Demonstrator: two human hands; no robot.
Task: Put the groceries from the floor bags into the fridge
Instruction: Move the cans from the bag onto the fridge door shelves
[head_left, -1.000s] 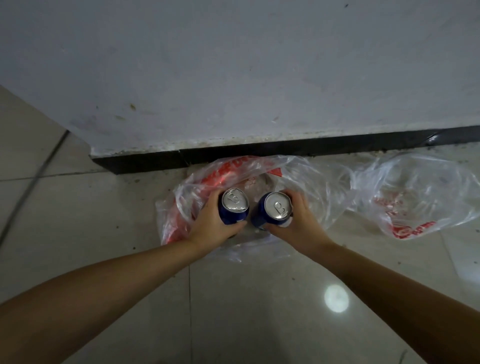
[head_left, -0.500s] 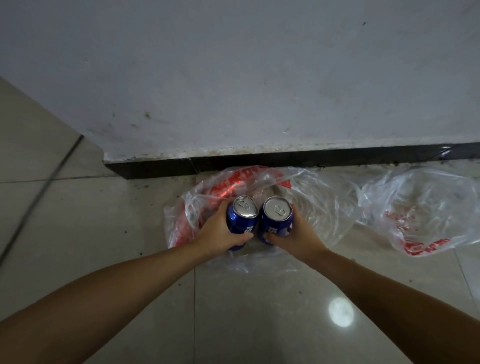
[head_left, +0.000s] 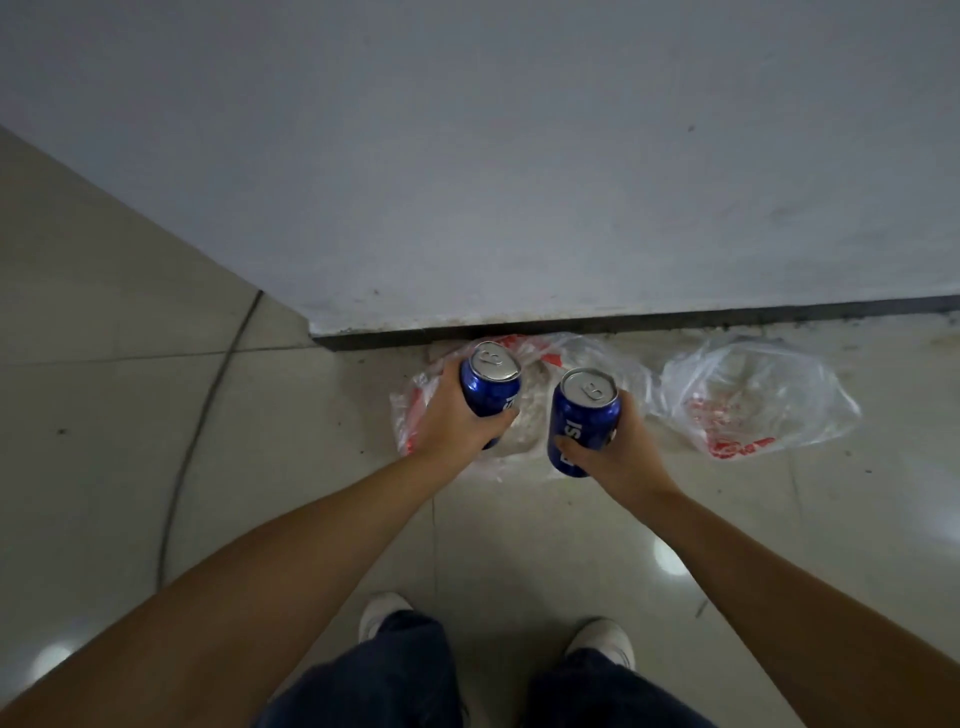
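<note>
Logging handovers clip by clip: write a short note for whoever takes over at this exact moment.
Left hand grips one blue can; right hand grips the other blue can.
Both cans are upright, held above the plastic bag lying by the wall; a second bag lies to its right.
Done: cans are out of the bag.
Left: carry them to the fridge, which is not in view.

Both bare arms reach forward and down from the lower corners of the view, elbows nearly straight. The left hand (head_left: 451, 415) wraps a blue can (head_left: 491, 391) from its left side, thumb across the front. The right hand (head_left: 618, 452) grips a second blue can (head_left: 583, 421), thumb in front and fingers curled behind. The two hands are held apart, side by side.
</note>
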